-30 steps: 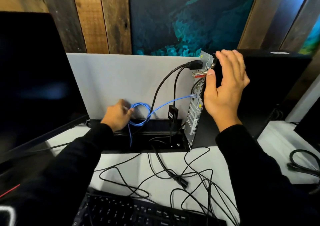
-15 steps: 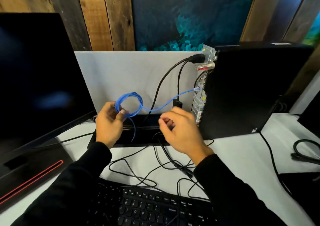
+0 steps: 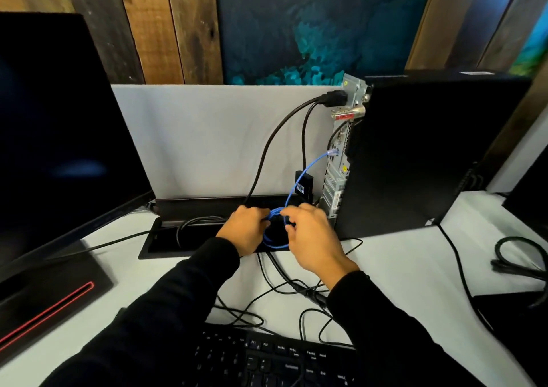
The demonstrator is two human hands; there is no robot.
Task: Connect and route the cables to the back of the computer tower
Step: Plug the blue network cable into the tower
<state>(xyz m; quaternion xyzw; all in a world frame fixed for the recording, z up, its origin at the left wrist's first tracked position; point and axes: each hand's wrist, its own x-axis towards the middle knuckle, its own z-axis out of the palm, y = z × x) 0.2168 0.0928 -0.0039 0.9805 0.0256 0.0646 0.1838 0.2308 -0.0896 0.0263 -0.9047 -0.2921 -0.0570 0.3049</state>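
The black computer tower (image 3: 415, 155) stands at the right of the desk with its metal back panel (image 3: 338, 161) facing left. A thick black power cable (image 3: 267, 155) is plugged in near the top of that panel. A blue network cable (image 3: 308, 167) is plugged in at mid height and drops to a small coil (image 3: 274, 238). My left hand (image 3: 244, 228) grips the coil's left side and my right hand (image 3: 311, 235) pinches its right side, both over the black cable trough (image 3: 166, 238). A small black adapter (image 3: 304, 186) hangs by the panel.
A dark monitor (image 3: 59, 137) on a red-striped base fills the left. A grey divider panel (image 3: 207, 137) stands behind the trough. Loose thin black cables (image 3: 284, 294) lie tangled on the white desk before a black keyboard (image 3: 272, 360). More cabling (image 3: 516, 259) sits far right.
My right hand came down from the tower's top to the blue coil. My left hand brought the coil down and rightward to the trough, where both hands now hold it.
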